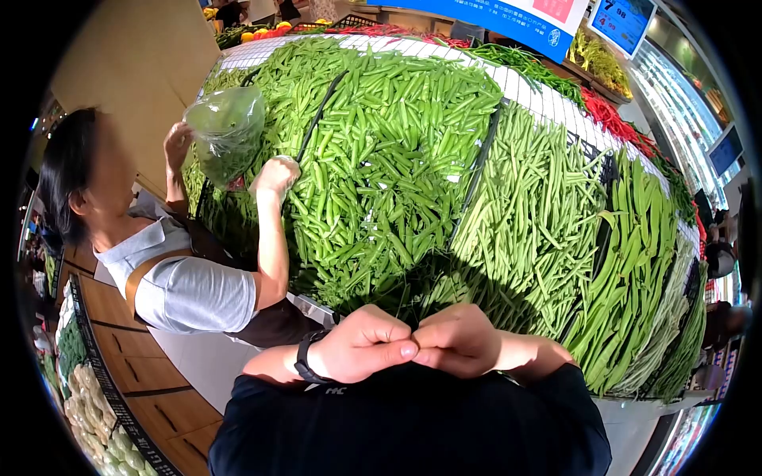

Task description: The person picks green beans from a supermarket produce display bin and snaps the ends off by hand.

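Note:
Close to my chest, my left hand (pixel 363 344) and my right hand (pixel 458 341) meet at the fingertips, both closed, thumbs and forefingers pressed together. Whatever they may hold between the fingertips is too small or hidden to make out. A dark band circles my left wrist. Just beyond my hands lies a heap of green pea pods (pixel 381 159), and to its right are pale green beans (pixel 532 206) behind a black divider. Neither hand touches the vegetables.
At the left, a person in a grey shirt (pixel 194 289) holds a clear plastic bag (pixel 226 131) and reaches to the pods' edge. Flat green beans (pixel 635 262) lie at the right, red peppers (pixel 607 115) behind. Blue price signs (pixel 623 24) hang above; wooden drawers (pixel 151 369) stand lower left.

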Action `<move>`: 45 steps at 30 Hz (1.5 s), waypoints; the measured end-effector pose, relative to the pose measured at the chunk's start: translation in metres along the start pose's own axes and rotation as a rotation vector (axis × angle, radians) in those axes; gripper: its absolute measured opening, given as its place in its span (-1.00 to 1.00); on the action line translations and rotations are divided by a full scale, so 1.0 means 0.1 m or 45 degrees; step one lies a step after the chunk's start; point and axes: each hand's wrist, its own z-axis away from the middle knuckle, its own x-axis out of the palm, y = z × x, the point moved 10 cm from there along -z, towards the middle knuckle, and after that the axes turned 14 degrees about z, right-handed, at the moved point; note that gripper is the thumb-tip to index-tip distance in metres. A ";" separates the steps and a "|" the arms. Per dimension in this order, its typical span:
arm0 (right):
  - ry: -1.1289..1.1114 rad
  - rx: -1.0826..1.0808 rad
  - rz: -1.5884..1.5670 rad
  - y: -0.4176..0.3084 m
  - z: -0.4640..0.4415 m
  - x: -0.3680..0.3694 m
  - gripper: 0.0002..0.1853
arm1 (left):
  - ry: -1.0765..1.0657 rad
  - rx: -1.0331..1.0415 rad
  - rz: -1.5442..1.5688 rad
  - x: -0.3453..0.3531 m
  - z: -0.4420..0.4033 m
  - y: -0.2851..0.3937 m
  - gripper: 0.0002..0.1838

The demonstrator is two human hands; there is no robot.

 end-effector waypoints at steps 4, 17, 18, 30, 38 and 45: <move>0.094 -0.058 0.054 -0.09 0.11 -0.23 -0.92 | -0.121 0.161 -0.196 -0.08 0.17 0.40 -0.55; 0.727 0.895 0.044 2.55 -0.81 -2.81 -0.25 | 0.520 -0.253 0.872 -0.65 0.08 -0.97 -0.59; 0.781 0.973 0.512 2.61 -0.85 -3.06 -0.28 | 0.593 -0.227 0.896 -0.71 0.11 -1.03 -0.59; -0.854 0.895 1.497 2.80 -0.37 -0.91 -0.69 | 1.121 -0.048 1.138 -1.27 0.71 -1.29 -0.86; -0.646 0.805 1.459 2.57 -0.35 -1.13 -0.67 | 1.026 -0.146 0.894 -1.32 0.46 -1.31 -0.86; -0.683 0.465 1.549 2.50 -0.41 -0.84 -0.81 | 0.957 -0.171 0.931 -1.23 0.31 -1.32 -0.83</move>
